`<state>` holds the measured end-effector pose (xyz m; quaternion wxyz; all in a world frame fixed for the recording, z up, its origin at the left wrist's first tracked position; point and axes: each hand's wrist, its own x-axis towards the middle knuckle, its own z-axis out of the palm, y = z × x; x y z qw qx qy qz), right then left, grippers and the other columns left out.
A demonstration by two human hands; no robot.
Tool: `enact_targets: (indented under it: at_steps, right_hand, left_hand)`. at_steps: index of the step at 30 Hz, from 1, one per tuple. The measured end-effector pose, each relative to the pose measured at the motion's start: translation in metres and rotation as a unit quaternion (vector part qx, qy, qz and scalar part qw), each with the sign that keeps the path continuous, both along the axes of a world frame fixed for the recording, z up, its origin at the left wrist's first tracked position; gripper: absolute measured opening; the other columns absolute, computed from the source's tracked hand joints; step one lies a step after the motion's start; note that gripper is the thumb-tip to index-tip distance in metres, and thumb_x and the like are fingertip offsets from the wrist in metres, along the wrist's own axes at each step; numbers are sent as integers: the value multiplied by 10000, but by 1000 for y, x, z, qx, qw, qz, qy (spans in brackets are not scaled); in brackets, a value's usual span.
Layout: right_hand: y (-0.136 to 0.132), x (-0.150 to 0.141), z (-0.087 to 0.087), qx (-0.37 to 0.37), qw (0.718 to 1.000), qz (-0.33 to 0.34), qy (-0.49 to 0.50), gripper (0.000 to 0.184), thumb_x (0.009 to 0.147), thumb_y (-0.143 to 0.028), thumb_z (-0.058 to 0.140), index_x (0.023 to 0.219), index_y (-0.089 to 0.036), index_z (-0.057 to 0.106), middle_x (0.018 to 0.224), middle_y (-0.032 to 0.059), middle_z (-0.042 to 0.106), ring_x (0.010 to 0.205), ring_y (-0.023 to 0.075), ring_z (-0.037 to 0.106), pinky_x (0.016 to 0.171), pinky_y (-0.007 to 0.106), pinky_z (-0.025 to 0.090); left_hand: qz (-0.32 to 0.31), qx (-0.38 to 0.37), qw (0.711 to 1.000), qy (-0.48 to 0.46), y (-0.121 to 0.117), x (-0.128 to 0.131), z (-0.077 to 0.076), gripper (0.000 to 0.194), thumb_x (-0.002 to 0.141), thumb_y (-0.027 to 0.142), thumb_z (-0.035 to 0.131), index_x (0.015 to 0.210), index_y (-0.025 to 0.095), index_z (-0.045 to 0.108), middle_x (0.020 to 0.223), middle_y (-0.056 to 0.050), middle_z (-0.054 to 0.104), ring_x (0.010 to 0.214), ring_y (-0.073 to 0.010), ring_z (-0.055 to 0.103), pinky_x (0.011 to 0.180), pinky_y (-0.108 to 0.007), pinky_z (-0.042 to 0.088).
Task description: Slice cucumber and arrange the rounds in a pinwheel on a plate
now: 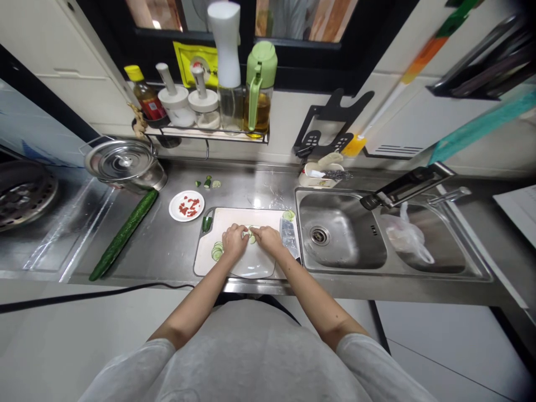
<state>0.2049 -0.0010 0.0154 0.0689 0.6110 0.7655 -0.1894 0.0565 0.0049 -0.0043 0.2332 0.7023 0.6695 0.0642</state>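
Both my hands meet over the middle of a white cutting board (221, 219) on the steel counter. My left hand (233, 240) and my right hand (266, 239) have their fingers pinched on pale green cucumber slices (252, 235) between them. A stack of cut cucumber slices (216, 251) lies at the board's left side. A dark green cucumber end (206, 224) rests at the board's upper left corner. A cleaver (287, 233) lies flat along the board's right edge, with one more slice (288, 215) just beyond it.
A whole long cucumber (124, 234) lies on the counter to the left, beside a small white plate of red chilli pieces (186, 206) and a lidded steel pot (123, 162). A double sink (343, 237) is on the right. A rack of condiment bottles (209, 106) stands behind.
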Motion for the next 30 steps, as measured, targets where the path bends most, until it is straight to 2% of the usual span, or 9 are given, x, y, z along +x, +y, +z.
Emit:
enact_targets:
  at_steps: [8,13,17,22,25,30]
  right_hand:
    - [-2,2,0,17,999,-28,20,394,983,-326,306,1322,-295,505,1078,62,668,973,197,574,758,264,383]
    - [-9,3,-1,18,999,-31,14,366,991,-332,286,1149,-255,607,1035,70,669,967,196,567,753,263,376]
    - [-16,2,-2,17,999,-28,-4,379,991,-324,274,1083,-252,635,983,73,673,942,199,572,731,263,378]
    - [-18,3,0,24,998,-48,26,365,983,-326,304,1158,-252,616,1034,69,682,977,198,578,761,262,388]
    - [-21,9,6,46,992,-96,72,373,971,-316,337,1260,-240,561,1137,58,668,1035,194,576,809,261,393]
    - [-40,27,15,86,974,-179,107,384,963,-325,336,1245,-232,580,1137,51,673,1021,195,597,839,266,407]
  left_hand:
    - [6,12,1000,-9,1,0,0,195,849,315,537,1007,286,648,1044,-40,601,1045,-223,545,904,-351,369]
    - [3,10,1000,-9,2,0,2,197,853,354,545,996,276,655,1051,-46,603,1051,-223,542,912,-345,364]
    - [-5,13,1000,-12,1,1,0,183,840,370,567,967,276,659,1032,-43,607,1036,-221,547,911,-344,364]
    - [7,30,999,-31,1,-1,3,169,844,355,555,944,271,662,1010,-35,615,1008,-209,559,895,-332,372]
    - [39,49,996,-65,2,-16,10,186,856,368,527,935,267,662,998,-27,624,979,-188,573,877,-304,389]
    - [105,82,985,-106,-5,-64,16,205,843,360,524,943,243,659,971,-29,630,909,-162,595,840,-261,422]
